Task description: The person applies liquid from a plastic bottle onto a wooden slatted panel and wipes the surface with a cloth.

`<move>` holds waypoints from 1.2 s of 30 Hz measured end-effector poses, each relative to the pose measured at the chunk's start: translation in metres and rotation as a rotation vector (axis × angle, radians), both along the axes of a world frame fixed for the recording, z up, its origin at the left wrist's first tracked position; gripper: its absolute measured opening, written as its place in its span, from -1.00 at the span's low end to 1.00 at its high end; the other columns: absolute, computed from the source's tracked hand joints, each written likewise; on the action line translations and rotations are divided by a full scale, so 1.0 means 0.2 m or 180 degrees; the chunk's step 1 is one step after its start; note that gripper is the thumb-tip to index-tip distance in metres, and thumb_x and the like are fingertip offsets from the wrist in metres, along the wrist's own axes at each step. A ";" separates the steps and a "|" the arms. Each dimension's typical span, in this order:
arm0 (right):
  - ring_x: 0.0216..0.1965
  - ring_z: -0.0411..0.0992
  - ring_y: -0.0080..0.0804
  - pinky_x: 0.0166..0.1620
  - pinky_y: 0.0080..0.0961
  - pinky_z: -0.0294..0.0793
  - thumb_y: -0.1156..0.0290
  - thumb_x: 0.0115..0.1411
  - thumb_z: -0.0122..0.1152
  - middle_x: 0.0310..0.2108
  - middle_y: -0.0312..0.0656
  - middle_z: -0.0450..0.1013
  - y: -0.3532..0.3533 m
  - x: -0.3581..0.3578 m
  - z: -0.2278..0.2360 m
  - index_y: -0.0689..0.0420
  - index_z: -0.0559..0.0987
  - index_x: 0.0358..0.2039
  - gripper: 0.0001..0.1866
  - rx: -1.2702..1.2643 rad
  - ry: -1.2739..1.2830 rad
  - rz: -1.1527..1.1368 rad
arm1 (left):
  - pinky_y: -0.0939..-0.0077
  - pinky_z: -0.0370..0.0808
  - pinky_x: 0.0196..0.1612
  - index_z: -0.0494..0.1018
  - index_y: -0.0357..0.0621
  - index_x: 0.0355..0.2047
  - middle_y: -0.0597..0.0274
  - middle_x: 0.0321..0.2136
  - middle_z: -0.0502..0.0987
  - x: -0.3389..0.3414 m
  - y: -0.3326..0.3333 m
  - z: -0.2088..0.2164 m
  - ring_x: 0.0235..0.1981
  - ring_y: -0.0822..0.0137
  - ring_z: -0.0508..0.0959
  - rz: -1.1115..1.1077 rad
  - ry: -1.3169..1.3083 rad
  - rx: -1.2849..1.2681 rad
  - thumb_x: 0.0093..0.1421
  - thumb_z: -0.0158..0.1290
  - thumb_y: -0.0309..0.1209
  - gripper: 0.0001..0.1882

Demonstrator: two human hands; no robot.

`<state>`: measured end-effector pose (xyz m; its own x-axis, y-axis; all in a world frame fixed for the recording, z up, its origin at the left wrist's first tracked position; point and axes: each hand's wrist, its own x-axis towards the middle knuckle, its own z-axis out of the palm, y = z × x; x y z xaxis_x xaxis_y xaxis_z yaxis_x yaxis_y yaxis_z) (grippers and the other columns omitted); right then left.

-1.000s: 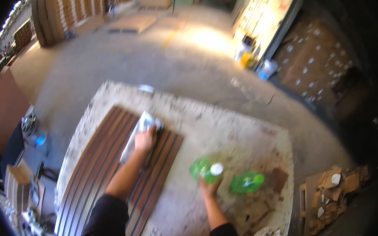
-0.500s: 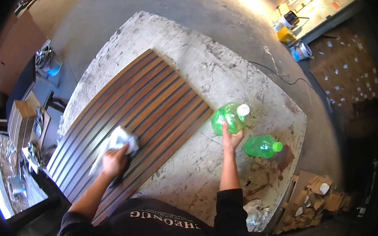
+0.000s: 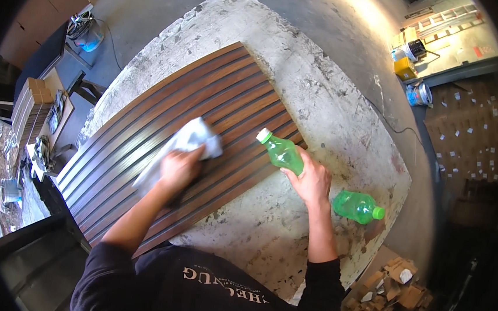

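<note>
A slatted wood panel [image 3: 164,114], brown with dark grooves, lies on the paint-stained white worktable [image 3: 302,72]. My left hand [image 3: 181,166] is closed round a white cloth [image 3: 195,136] over the middle of the panel; both are somewhat blurred. In my right hand [image 3: 311,181] is a green plastic bottle [image 3: 283,153] with a white cap, tilted so the cap points left over the panel's right part. Beside that hand, to the right, a second green bottle [image 3: 353,206] with a green cap lies on its side on the table.
Scrap cardboard pieces [image 3: 393,289] are heaped at the lower right. On the left stand a bucket with cables [image 3: 87,39] and stacked boxes [image 3: 33,100]. A blue-white bucket [image 3: 419,94] and a yellow box [image 3: 405,68] sit at the far right. A cable [image 3: 400,130] trails past the table's right edge.
The white-capped bottle has been raised and swung left, its cap now toward the panel. My left hand and cloth have moved up and right. The whole view has shifted.
</note>
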<state>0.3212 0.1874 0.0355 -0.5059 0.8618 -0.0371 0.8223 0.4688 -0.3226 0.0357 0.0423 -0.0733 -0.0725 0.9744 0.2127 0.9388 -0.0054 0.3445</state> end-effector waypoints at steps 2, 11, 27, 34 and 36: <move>-0.38 0.53 -0.18 -0.28 -0.34 0.49 0.24 -0.11 0.40 -0.39 -0.09 0.54 0.00 -0.03 0.01 0.10 0.45 -0.05 -0.42 0.0283 -0.0087 0.0376 | 0.29 0.51 -0.38 0.49 -0.16 -0.10 0.12 -0.59 0.55 -0.20 -0.37 -0.02 -0.61 0.19 0.56 0.0601 -0.0164 0.0282 -0.10 0.04 -0.59 -0.54; -0.35 0.53 -0.26 -0.20 -0.33 0.50 0.50 0.02 0.17 -0.37 -0.10 0.55 0.14 -0.13 -0.02 0.17 0.53 -0.13 -0.67 0.0511 -0.0917 0.0566 | 0.31 0.45 -0.51 0.44 -0.08 -0.04 0.12 -0.66 0.49 -0.19 0.09 0.07 -0.67 0.18 0.49 0.0622 -0.0013 0.0166 0.04 0.00 -0.46 -0.59; -0.32 0.51 -0.27 -0.15 -0.36 0.42 0.46 0.00 0.14 -0.45 -0.14 0.53 0.43 -0.04 -0.06 0.07 0.52 -0.12 -0.64 0.0857 -0.0967 0.0267 | 0.26 0.52 -0.49 0.40 -0.01 0.00 0.11 -0.60 0.54 -0.05 0.70 0.08 -0.60 0.17 0.56 -0.0853 0.0140 -0.0115 0.09 -0.01 -0.43 -0.59; -0.30 0.51 -0.30 -0.13 -0.36 0.42 0.48 0.04 0.06 -0.39 -0.16 0.54 0.48 -0.04 -0.09 0.06 0.54 -0.11 -0.65 0.1137 -0.0855 0.0312 | 0.23 0.51 -0.50 0.44 0.03 -0.09 0.10 -0.65 0.52 0.01 0.88 0.07 -0.61 0.10 0.55 -0.0738 0.0040 0.0010 0.08 -0.01 -0.39 -0.66; -0.30 0.51 -0.31 -0.12 -0.36 0.42 0.47 0.01 0.11 -0.38 -0.17 0.54 0.47 -0.06 -0.12 0.06 0.53 -0.09 -0.62 0.1128 -0.0766 0.0329 | 0.19 0.50 -0.48 0.42 0.07 -0.09 0.08 -0.63 0.52 0.08 1.14 0.04 -0.58 0.07 0.55 -0.0828 0.0077 0.0047 0.09 -0.04 -0.36 -0.67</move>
